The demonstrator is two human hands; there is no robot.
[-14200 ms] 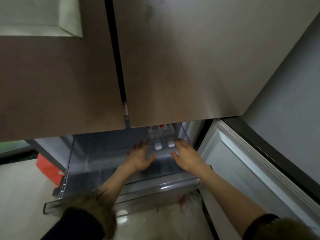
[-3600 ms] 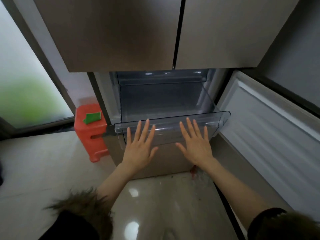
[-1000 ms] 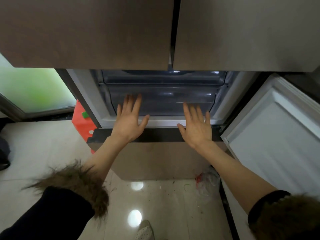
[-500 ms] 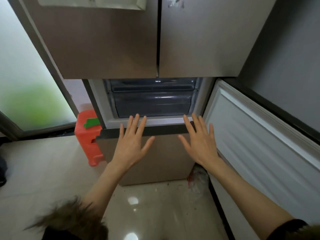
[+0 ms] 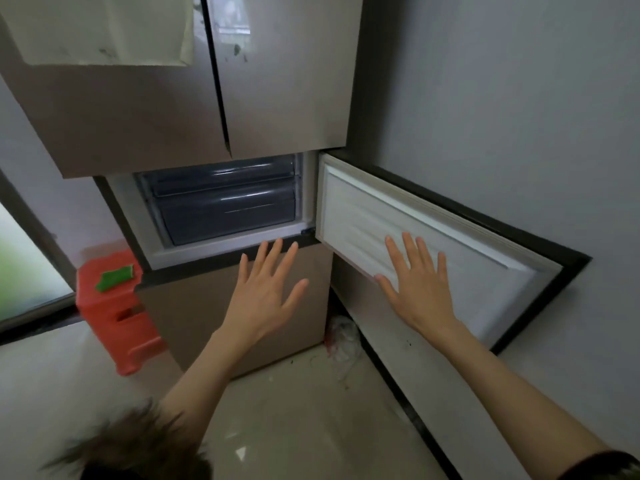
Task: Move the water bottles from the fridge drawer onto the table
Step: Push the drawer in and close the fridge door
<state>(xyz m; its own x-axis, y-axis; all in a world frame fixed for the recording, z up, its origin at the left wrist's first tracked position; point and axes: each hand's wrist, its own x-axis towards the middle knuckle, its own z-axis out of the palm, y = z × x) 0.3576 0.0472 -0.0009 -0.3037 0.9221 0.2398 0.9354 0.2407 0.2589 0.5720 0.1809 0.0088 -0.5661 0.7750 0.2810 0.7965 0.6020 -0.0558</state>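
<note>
Both hands are hanging empty, the left hand (image 5: 264,295) and right hand (image 5: 420,284) with fingers spread flat. No water bottles are showing; the smoky plastic fridge drawer (image 5: 225,212) is sitting pushed in just beyond the left fingers. The ribbed white door (image 5: 450,244), seemingly under the right fingers, is risking a pinch if swung carelessly.

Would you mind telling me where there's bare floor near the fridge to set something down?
Bare floor lies in front of the fridge, between the red stool and the open door. The corner under the door hinge is cluttered with a plastic bag and debris.
</note>
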